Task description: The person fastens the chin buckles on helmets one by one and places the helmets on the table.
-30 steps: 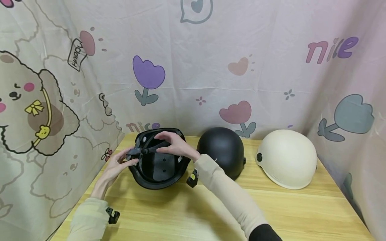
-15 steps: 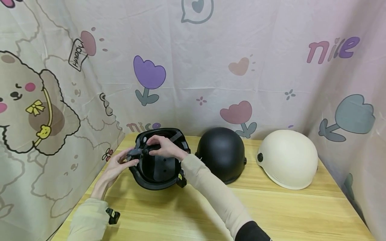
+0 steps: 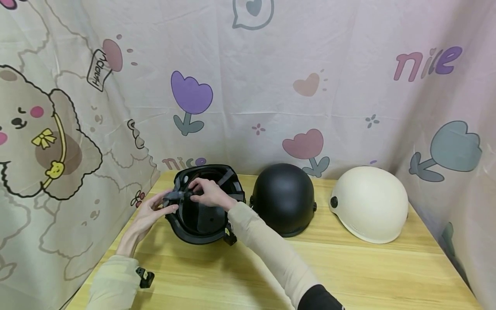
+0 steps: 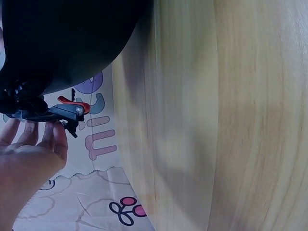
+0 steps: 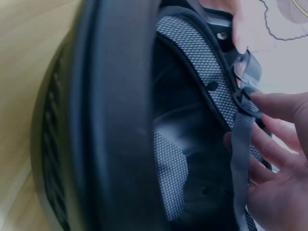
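Note:
An upturned black helmet (image 3: 193,237) lies on the table at the left, its dark padded inside facing up. Across its left side runs a grey chin strap (image 3: 175,195). My left hand (image 3: 148,213) holds the strap's end at the helmet's left rim. A black buckle with a red lever (image 4: 70,110) sticks out past those fingers in the left wrist view. Over the helmet's opening, my right hand (image 3: 211,193) pinches the strap at a black slider (image 5: 244,102). The loose grey webbing (image 5: 240,163) hangs down beside its fingers in the right wrist view.
Another black helmet (image 3: 284,200) stands dome up just right of the upturned one. Farther right is a cream helmet (image 3: 372,204), also dome up. All stand on a wooden table (image 3: 372,271), with a printed curtain (image 3: 248,86) behind and at the sides.
My right hand has moved left along the strap, from the helmet's right half toward my left hand, with its fingers drawing in at the slider. The left hand has stayed in place.

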